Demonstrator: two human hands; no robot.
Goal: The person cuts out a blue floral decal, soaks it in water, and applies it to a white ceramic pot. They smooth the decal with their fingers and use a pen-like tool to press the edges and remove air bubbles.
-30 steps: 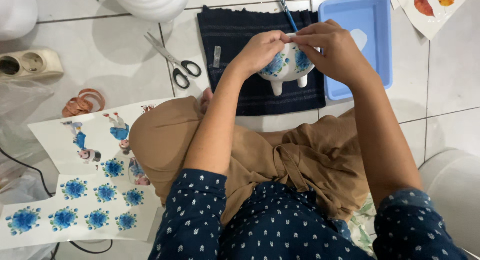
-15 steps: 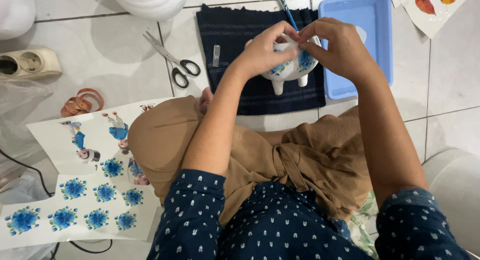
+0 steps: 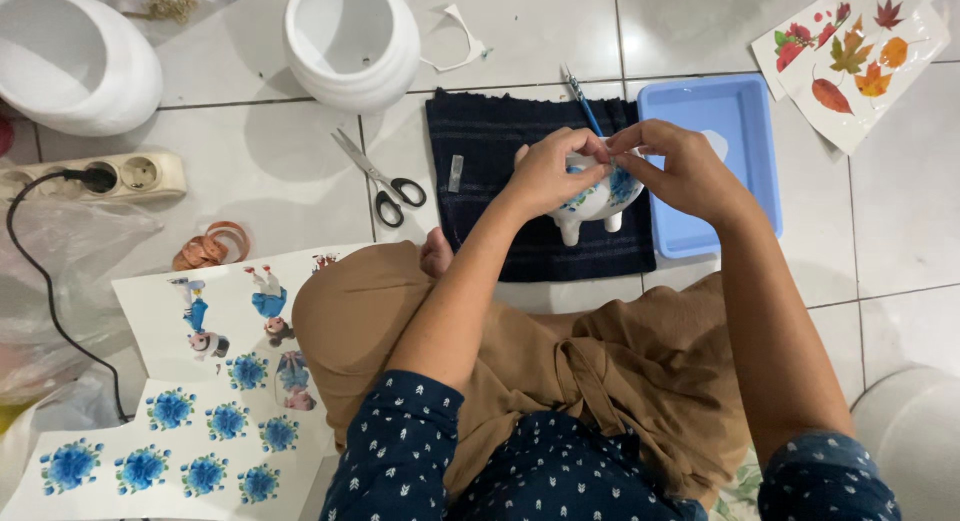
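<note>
From my seat at the feed, both hands meet over a small white ceramic figure (image 3: pixel 590 196) with blue flower prints, held just above the dark blue cloth (image 3: pixel 500 181) that lies at twelve o'clock from the knees. The left hand (image 3: pixel 545 171) wraps the figure's left side, thumb and forefinger pinched together at its top. The right hand (image 3: pixel 680 171) comes in from three o'clock, its fingertips (image 3: pixel 615 146) pinched against the left's, both nipping something too small for me to make out. The figure's short legs hang free below, close over the cloth.

Room is tight to the right: the blue tray (image 3: pixel 755 131) sits edge to edge with the cloth, and the right wrist crosses over its near left corner. A thin brush (image 3: pixel 580 96) lies across the cloth's far edge at twelve o'clock from the hands. At nine o'clock the scissors (image 3: pixel 385 176) lie just off the cloth's left edge on bare tile, and beyond them there is an open stretch of floor up to the power strip (image 3: pixel 100 176). A white jar (image 3: pixel 350 41) stands at eleven o'clock, well apart. The leaf decal sheet (image 3: pixel 855 56) lies at two o'clock past the tray. Blue flower decal sheets (image 3: pixel 190 426) cover the floor at seven o'clock beside the left knee.
</note>
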